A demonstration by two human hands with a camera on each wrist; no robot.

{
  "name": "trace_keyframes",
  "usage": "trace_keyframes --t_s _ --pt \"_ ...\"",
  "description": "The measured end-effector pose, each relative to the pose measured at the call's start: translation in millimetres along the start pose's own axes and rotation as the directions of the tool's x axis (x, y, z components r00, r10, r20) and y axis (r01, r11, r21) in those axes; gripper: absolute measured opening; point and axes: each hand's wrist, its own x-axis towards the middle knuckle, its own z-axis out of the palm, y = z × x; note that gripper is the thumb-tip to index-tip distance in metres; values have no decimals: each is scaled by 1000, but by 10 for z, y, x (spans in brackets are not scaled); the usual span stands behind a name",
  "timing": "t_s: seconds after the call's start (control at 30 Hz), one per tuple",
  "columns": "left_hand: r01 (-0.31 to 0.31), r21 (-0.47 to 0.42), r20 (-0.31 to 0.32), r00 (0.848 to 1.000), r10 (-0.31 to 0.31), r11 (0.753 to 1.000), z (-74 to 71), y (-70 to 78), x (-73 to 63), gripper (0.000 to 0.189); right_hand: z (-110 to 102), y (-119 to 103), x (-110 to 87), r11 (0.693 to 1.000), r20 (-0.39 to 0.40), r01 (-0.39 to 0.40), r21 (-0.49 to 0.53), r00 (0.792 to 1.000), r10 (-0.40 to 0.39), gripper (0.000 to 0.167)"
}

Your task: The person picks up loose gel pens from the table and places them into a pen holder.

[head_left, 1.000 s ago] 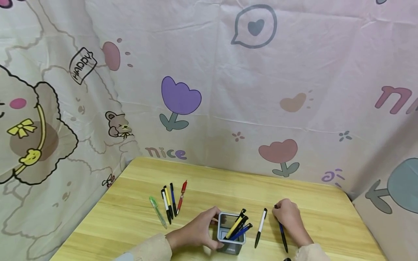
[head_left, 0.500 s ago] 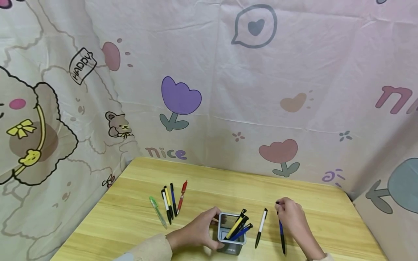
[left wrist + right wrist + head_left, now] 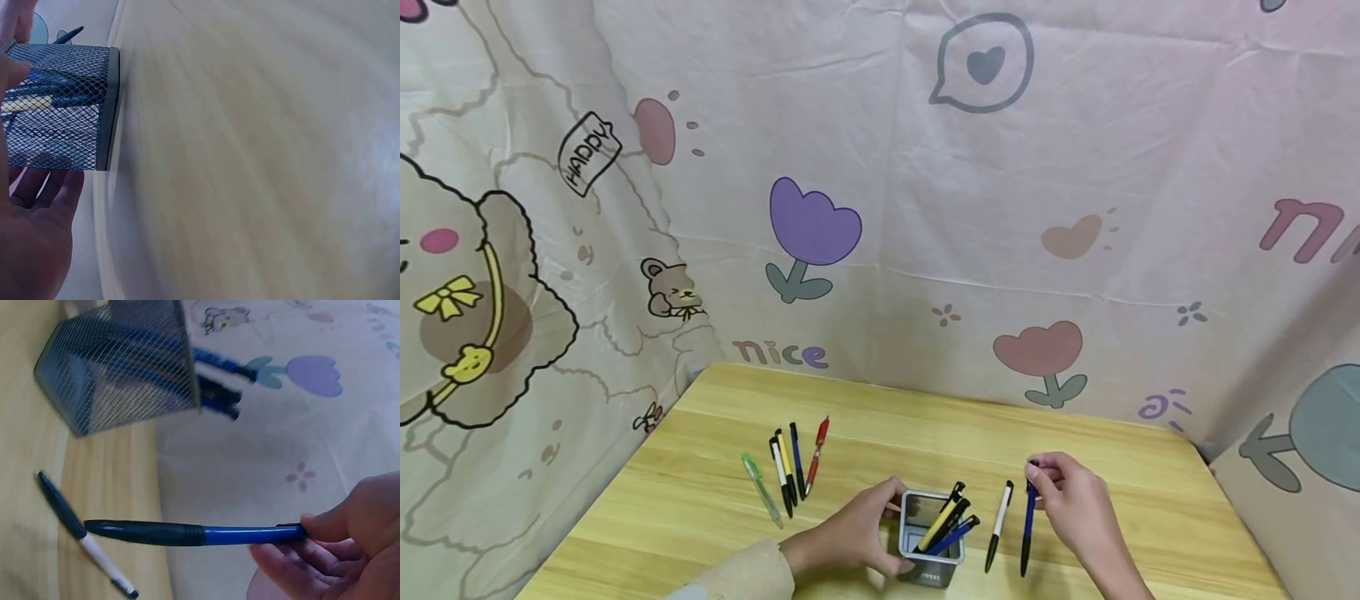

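My left hand holds a square mesh pen holder by its left side, thumb toward the front and fingers at the back. Several pens, yellow, black and blue, lean inside it. A blue pen with a black grip is pinched near its clip end by my right hand. In the right wrist view this pen points toward the table, tip away from the hand. Between the holder and the right hand lies a white pen with a black grip.
On the left of the wooden table lie a green pen, a white pen, a yellow pen, a blue pen and a red pen. A printed cloth hangs behind the table.
My right hand has pinched the blue pen's upper end, raised it from the table and shifted it left toward the white pen. My left hand and the pen holder have stayed put.
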Motion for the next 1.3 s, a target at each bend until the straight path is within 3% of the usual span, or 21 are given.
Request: trace_keyframes --t_s 0.2,0.43,0.8,1.03,1.3 --pt "4 -10 3 1000 -4 1000 2 -10 -2 62 -28 -135 -114 987 -94 37 154 995 -23 22" --pt "8 -7 -1 1000 -8 1000 4 -1 -1 62 -57 -245 -227 929 -126 70 363 992 -26 25" --pt "0 4 -2 1000 0 1000 -1 5 -1 61 59 -350 -392 882 -165 35 469 985 49 24" --pt "3 4 -2 1000 -3 1000 -2 2 0 62 157 -341 -441 851 -220 96 517 975 24 19" --pt "-3 8 -2 1000 3 1000 4 -5 4 61 314 -284 -534 840 -282 150 521 959 4 14"
